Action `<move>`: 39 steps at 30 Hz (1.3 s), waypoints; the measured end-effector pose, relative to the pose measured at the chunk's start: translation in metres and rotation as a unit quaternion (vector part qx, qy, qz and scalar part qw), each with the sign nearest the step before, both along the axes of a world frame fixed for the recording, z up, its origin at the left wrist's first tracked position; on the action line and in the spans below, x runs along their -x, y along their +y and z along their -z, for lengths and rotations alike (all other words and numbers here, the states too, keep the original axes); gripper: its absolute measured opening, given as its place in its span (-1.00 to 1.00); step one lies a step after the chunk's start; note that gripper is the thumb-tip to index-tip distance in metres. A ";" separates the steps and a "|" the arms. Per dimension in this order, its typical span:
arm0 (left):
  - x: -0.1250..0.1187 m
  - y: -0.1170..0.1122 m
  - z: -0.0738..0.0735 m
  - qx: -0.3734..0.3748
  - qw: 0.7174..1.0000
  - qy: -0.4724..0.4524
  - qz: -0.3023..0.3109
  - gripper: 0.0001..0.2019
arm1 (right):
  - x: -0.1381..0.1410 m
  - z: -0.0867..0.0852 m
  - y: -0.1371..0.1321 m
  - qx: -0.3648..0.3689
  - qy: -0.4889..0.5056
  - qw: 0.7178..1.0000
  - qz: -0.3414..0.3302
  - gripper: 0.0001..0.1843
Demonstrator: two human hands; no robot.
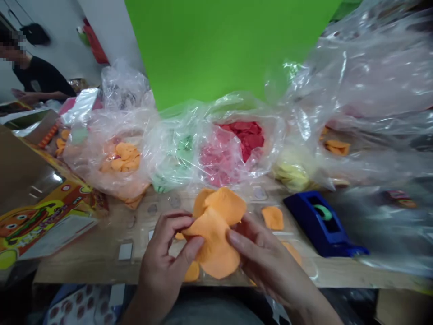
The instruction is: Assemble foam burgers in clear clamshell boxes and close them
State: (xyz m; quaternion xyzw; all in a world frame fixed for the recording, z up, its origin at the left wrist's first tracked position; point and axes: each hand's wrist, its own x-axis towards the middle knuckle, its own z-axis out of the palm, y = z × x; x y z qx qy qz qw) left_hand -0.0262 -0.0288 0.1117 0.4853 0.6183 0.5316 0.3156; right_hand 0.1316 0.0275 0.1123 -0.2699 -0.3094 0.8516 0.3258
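My left hand (165, 257) and my right hand (267, 259) pinch a small stack of round orange felt pieces (216, 225) between them, low in the middle of the view, just above the wooden table (84, 257). The left thumb and fingers are closed on the stack's left edge. On the stack's right side rests the right thumb, with the fingers behind. The top pieces fan apart. Loose orange pieces lie on the table, one (272, 217) to the right of the stack and one (192, 272) under my hands.
Clear plastic bags stand behind: orange pieces (123, 158), green (176, 153), red and pink (237, 144), yellow (292, 174). A blue tape dispenser (321, 223) sits at right, a printed cardboard box (43, 216) at left. Another person (37, 76) sits far left. Green backdrop (219, 45).
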 end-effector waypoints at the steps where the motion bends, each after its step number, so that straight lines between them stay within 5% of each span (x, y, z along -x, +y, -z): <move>1: 0.002 -0.002 0.001 0.017 0.999 -0.025 -0.011 -0.86 | 0.003 -0.001 -0.002 -0.011 0.002 1.000 -0.009 -0.37; 5: 0.007 -0.009 0.003 -0.015 0.999 -0.014 -0.035 -0.75 | 0.012 -0.004 -0.008 -0.043 0.013 0.999 -0.012 -0.36; 8: 0.008 -0.013 0.004 -0.090 0.992 0.080 0.046 -0.47 | 0.014 -0.004 -0.011 -0.061 -0.001 0.998 -0.017 -0.41; 10: 0.007 -0.014 0.006 -0.062 0.992 0.073 0.088 -0.28 | 0.014 -0.002 -0.013 -0.087 -0.030 0.995 -0.032 -0.42; 14: 0.000 -0.011 0.014 0.069 0.982 -0.141 0.107 -0.39 | 0.011 0.009 -0.018 -0.250 -0.203 0.946 0.039 -0.44; 19: -0.008 -0.005 0.022 0.060 0.878 -0.457 0.125 -0.09 | 0.012 0.019 -0.026 -0.482 -0.332 0.811 0.009 -0.35; 22: -0.006 0.000 0.021 0.091 0.835 -0.527 0.128 -0.25 | 0.011 0.011 -0.029 -0.430 -0.309 0.848 -0.018 -0.38; 28: 0.009 0.009 0.015 0.107 0.818 -0.562 0.062 -0.60 | 0.006 0.001 -0.023 -0.236 -0.246 0.938 0.058 -0.49; 31: 0.024 0.009 0.016 0.056 0.803 -0.592 0.033 -0.68 | 0.011 0.012 -0.011 -0.087 -0.194 0.977 0.030 -0.47; 33: 0.042 0.004 0.021 0.017 0.804 -0.594 0.001 -0.73 | 0.015 0.026 -0.001 -0.096 -0.233 0.968 0.009 -0.54; 35: 0.067 -0.007 0.027 -0.020 0.815 -0.576 -0.057 -0.77 | 0.021 0.043 0.011 -0.187 -0.328 0.926 0.019 -0.69; 39: 0.117 -0.042 0.036 -0.063 0.811 -0.514 -0.273 -0.64 | 0.044 0.073 0.027 -0.355 -0.395 0.847 -0.027 -0.81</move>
